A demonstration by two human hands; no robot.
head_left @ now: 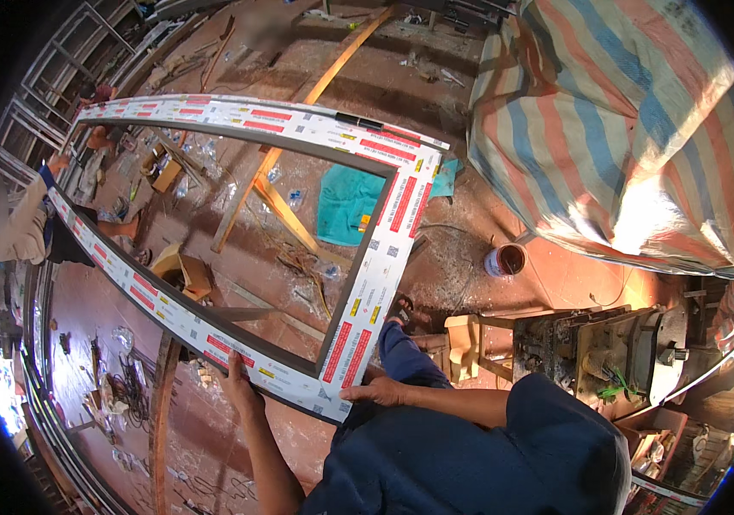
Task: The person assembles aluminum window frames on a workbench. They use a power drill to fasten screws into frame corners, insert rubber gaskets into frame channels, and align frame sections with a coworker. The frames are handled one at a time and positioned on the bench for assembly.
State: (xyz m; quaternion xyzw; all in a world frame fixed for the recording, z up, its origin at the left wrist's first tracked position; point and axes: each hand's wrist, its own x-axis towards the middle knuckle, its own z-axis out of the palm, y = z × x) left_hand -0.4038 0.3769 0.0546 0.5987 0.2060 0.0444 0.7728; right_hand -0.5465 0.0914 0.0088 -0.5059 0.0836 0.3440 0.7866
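Rectangular dark metal frame wrapped in white protective film with red and yellow labels (pixel 384 232) is held level above the reddish tiled floor (pixel 573 279), its near corner right at the wearer's body. At that corner the left hand (pixel 241 384) lies on the frame's outer edge with fingers curled round it, gripping the profile, while the right hand (pixel 373 393) rests flat along the corner's end, fingers stretched and pressed against the film, touching rather than clasping. At the far left corner one other person in a light sleeve (pixel 19 225) holds the opposite end of the same frame. Through the frame's opening show one crumpled teal cloth (pixel 345 202), one pair of crossed yellowish wooden beams (pixel 274 184) and scattered scraps on the floor. Just outside the frame's right side stands one small round paint tin (pixel 505 259). Farther right rises one big heap covered by a striped orange, blue and white tarpaulin (pixel 616 120), and near the lower right stands one grimy metal machine (pixel 594 352).
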